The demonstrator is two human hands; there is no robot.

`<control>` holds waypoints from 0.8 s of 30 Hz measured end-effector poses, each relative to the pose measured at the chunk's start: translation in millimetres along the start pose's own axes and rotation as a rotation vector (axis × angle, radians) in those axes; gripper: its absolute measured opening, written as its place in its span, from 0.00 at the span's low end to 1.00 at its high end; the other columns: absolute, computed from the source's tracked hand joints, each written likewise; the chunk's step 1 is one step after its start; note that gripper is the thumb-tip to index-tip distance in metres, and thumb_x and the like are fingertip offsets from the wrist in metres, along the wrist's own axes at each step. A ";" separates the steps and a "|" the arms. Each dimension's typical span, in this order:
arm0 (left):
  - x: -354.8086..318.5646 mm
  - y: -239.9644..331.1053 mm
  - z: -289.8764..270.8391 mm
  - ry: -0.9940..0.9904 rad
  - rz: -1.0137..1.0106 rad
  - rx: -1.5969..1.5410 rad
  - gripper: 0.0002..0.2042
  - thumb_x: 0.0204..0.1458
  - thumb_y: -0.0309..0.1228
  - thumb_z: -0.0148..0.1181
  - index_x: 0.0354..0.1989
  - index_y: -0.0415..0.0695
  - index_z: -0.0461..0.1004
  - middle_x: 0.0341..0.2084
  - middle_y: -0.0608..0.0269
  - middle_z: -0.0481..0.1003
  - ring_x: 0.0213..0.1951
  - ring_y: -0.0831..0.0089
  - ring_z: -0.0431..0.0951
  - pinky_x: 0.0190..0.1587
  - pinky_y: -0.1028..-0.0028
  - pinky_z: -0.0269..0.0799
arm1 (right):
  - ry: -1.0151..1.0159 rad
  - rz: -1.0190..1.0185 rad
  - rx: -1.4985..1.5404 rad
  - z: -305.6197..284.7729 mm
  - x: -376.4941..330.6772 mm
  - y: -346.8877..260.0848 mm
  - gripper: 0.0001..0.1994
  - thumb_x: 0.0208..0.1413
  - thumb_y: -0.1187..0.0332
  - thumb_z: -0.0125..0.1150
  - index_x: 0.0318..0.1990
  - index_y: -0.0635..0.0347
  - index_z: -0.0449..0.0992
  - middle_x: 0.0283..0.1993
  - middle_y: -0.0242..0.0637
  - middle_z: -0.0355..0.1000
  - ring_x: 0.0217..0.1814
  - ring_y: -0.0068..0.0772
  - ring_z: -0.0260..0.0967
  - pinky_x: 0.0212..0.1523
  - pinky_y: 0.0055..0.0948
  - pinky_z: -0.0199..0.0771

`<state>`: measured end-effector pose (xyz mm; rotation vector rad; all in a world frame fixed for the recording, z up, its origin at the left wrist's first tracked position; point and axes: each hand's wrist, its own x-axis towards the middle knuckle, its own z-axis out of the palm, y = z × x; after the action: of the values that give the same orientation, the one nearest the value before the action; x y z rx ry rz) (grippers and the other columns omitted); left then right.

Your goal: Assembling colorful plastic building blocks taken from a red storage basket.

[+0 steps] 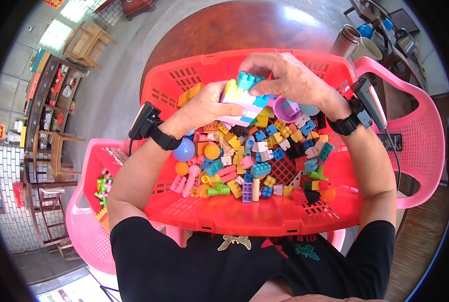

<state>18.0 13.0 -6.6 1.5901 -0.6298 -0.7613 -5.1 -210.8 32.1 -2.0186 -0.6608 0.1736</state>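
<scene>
My left hand (204, 106) is closed around a joined stack of toy building blocks (237, 106), in white, pale pink, yellow and blue. With thumb and fingers, my right hand (287, 75) grips a teal building block (248, 80) at the top of that stack; whether the two are fully pressed together I cannot tell. Both hands are over the far half of a large red plastic basket (224, 221). Loose blocks and toy pieces lie inside it, among them a purple cup-like piece (285, 108), a blue ball (184, 149) and a purple block (247, 192).
A round brown wooden table (209, 32) lies beyond the basket. At the far right stand a metal flask (346, 41) and a cream cup (368, 49). Pink plastic chairs (418, 100) flank the basket; a red container (91, 173) with more toy pieces is at the left.
</scene>
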 end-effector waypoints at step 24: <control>-1.4 1.3 -18.0 0.035 0.071 0.512 0.23 0.42 0.39 0.69 0.43 0.36 0.73 0.31 0.56 0.78 0.35 0.72 0.78 0.40 0.73 0.72 | 0.069 0.038 0.050 18.0 4.1 -0.6 0.13 0.45 0.76 0.64 0.37 0.65 0.67 0.30 0.41 0.72 0.34 0.31 0.72 0.37 0.30 0.72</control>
<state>30.9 25.3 -3.7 2.0267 -0.9006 -0.5407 -8.8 -194.7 23.7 -1.9807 -0.5697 0.1408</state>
